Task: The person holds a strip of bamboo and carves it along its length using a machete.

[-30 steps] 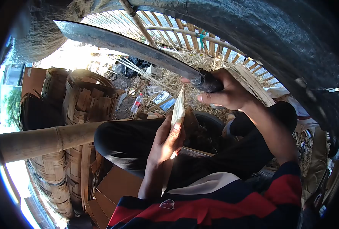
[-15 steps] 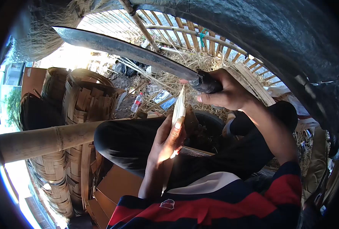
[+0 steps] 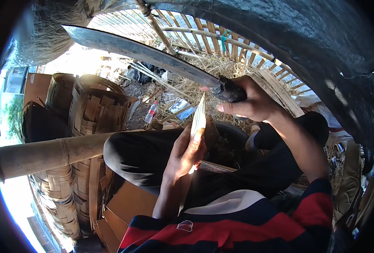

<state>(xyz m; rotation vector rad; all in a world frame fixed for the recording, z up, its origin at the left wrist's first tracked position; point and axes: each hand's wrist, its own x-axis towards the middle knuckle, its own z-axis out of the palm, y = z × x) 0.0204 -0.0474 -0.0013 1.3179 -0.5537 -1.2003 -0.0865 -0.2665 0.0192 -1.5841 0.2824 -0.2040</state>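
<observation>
"Head view: state the right hand's pose."

"Wrapped round the machete handle, thumb extended alongside; forearm slants up to it. The blade reaches out leftward from the hand, past the left hand."

"And the left?"

"Raised, closed on a pale wooden strip, thumb against its face. The strip's pointed end stands above the fingers, near the right hand; contact with the machete cannot be determined."
</observation>
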